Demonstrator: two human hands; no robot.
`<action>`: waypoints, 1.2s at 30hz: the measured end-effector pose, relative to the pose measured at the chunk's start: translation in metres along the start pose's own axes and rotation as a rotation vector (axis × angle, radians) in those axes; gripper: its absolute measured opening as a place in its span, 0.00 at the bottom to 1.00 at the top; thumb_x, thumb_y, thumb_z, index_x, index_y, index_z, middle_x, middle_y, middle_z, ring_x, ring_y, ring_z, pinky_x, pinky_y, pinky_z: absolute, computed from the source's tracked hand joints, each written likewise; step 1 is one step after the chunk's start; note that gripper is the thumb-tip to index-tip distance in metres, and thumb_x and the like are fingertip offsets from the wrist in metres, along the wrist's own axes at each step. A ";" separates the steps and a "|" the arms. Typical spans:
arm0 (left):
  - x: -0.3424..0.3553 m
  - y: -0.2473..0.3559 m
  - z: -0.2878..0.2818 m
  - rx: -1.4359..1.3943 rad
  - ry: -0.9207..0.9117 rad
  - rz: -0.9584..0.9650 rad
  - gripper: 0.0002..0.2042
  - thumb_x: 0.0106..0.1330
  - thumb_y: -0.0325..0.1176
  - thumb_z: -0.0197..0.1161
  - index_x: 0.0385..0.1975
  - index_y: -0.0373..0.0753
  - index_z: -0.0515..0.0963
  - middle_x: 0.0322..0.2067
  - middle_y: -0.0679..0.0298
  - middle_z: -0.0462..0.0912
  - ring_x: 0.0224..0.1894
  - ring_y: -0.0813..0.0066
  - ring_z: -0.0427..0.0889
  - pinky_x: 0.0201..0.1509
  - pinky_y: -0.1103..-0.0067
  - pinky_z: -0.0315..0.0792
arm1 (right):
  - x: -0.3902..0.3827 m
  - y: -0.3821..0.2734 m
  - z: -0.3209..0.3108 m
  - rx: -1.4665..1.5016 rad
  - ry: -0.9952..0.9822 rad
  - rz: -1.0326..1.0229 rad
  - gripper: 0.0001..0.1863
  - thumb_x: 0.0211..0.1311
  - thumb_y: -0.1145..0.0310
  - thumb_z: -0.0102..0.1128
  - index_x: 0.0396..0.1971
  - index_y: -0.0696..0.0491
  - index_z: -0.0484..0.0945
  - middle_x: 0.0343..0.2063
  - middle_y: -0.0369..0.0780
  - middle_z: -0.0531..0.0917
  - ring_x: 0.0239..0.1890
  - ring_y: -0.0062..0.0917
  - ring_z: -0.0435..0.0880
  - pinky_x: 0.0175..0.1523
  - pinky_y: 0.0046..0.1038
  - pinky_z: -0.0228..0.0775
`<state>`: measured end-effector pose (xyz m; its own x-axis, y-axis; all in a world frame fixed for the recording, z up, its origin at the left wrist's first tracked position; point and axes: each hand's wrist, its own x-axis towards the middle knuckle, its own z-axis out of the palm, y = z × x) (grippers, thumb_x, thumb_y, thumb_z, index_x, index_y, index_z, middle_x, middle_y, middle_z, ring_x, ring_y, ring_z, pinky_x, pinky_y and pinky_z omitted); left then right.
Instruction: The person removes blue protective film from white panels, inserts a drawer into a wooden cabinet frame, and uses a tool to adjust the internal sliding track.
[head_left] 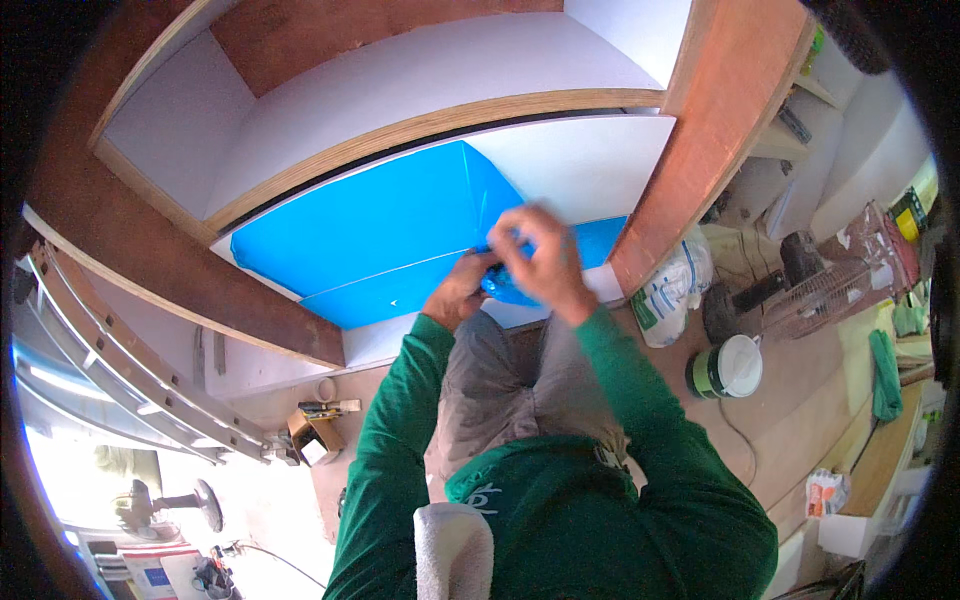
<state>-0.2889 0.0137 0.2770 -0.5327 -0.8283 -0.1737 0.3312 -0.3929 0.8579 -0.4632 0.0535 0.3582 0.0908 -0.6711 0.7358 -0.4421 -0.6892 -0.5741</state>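
A white panel [600, 150] lies in front of me, largely covered by shiny blue plastic film [370, 210]. Part of the film is loose and folded, and it bunches into a crumpled wad [505, 287] near the panel's front edge. My left hand [460, 290] is closed on this gathered film. Just above the wad, my right hand [548, 262] is raised with its fingers curled in. Motion blurs those fingers, and whatever they hold does not show clearly.
Wooden shelving with pale compartments [400, 100] rises beyond the panel, and a brown upright [720, 120] stands at its right. On the floor at right are a white plastic sack [675, 290], a lidded tub [725, 367] and a fan [830, 280]. A ladder [110, 350] leans at left.
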 end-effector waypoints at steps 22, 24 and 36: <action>-0.316 0.024 -0.108 0.833 0.779 -0.165 0.15 0.79 0.42 0.63 0.38 0.34 0.82 0.28 0.74 0.75 0.30 0.83 0.68 0.33 0.76 0.65 | 0.126 0.111 -0.010 -0.748 0.335 -0.435 0.28 0.76 0.40 0.51 0.69 0.35 0.76 0.67 0.32 0.77 0.72 0.33 0.68 0.79 0.50 0.51; -0.354 0.038 -0.101 0.845 0.932 0.024 0.16 0.79 0.43 0.63 0.37 0.34 0.82 0.28 0.74 0.77 0.30 0.84 0.69 0.32 0.78 0.65 | 0.129 0.115 -0.010 -0.772 0.336 -0.447 0.28 0.76 0.42 0.53 0.70 0.34 0.75 0.68 0.32 0.77 0.73 0.33 0.68 0.79 0.51 0.51; -0.627 0.061 -0.158 0.610 1.399 0.274 0.19 0.76 0.36 0.64 0.61 0.36 0.81 0.45 0.71 0.84 0.45 0.81 0.79 0.52 0.80 0.74 | 0.126 0.104 -0.010 -0.758 0.330 -0.403 0.27 0.78 0.41 0.49 0.71 0.32 0.76 0.69 0.28 0.77 0.73 0.27 0.68 0.81 0.46 0.50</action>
<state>0.1883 0.4461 0.3622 0.7317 -0.6815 0.0166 -0.2481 -0.2436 0.9376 -0.5070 -0.0998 0.3949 0.1572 -0.2264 0.9613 -0.9094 -0.4127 0.0515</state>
